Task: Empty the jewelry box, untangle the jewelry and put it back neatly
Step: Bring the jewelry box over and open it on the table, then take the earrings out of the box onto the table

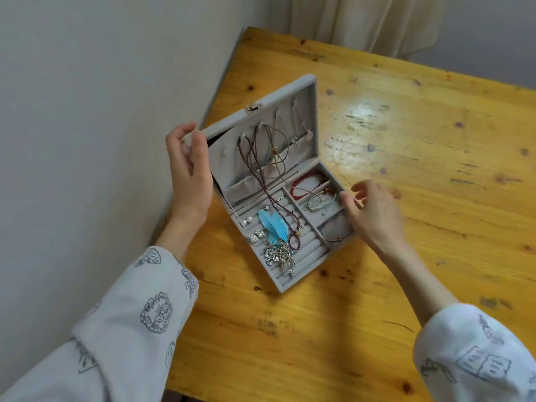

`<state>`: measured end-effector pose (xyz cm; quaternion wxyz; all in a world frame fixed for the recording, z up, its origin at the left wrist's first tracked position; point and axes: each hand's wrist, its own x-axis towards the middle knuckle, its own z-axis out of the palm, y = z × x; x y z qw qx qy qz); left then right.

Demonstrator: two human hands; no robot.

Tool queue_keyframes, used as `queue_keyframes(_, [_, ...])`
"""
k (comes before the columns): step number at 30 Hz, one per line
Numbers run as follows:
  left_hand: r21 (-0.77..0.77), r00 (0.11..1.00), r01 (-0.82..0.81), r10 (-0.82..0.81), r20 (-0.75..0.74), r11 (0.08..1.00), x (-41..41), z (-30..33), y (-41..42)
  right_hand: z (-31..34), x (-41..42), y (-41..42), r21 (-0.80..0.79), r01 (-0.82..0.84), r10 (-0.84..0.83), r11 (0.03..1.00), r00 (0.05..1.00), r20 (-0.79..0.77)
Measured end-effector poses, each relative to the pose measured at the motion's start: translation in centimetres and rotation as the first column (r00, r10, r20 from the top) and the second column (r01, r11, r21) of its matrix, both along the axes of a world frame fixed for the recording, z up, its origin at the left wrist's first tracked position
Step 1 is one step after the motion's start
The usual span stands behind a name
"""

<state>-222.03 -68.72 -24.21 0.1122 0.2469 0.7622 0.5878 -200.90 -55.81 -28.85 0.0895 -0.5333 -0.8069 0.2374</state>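
Jewelry box (301,281), lid steadied by relaxed left hand (190,169), contents unremoved; tangled cord necklaces (262,158) to be lifted first by empty, loose-fingered right hand (374,211).

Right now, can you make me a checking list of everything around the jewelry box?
Surface: wooden table, yellow-orange, with knots and a glare patch.
Job's things: grey jewelry box open, lid raised; braided cords trail from the lid into the ring rolls; blue feathers and a silver tangle on the ring rolls; red bead bracelet in the far side compartment.
Clutter: nothing seen.
Grips: left hand at the lid's edge, fingers loosely curled; right hand beside the box's right wall, fingers relaxed, holding nothing.
Cables: nothing seen.
Surroundings: pale wall on the left, cream curtain behind the table.
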Motion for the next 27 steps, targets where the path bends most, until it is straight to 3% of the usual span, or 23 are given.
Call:
queue_keyframes(3, [0.026,0.999,0.027,-0.026,-0.036,0.999,1.1,-2.5,-1.1,-2.3,-1.7,0.8,0.032,-0.128,0.129,0.991,0.991,-0.021])
queue_keyframes(8, [-0.039,0.998,0.041,-0.042,-0.044,0.998,1.1,-5.1,-1.4,-4.3,-2.2,0.5,0.212,-0.095,0.106,0.973,0.993,-0.043])
queue_keyframes(14, [-0.126,0.991,0.132,-0.135,-0.018,0.983,2.5,-5.4,-2.2,-4.2,0.7,-2.6,0.206,-0.058,0.074,0.977,0.995,-0.071])
queue_keyframes(19, [-0.179,0.970,0.232,-0.212,0.121,0.956,3.9,-6.0,-3.5,-4.7,4.3,-7.4,0.188,-0.021,0.044,0.982,0.992,-0.115])
queue_keyframes(27, [-0.136,0.965,0.247,-0.231,0.124,0.960,7.5,-6.5,-6.4,-4.9,7.6,-11.4,0.219,0.023,-0.003,0.975,0.996,-0.090])
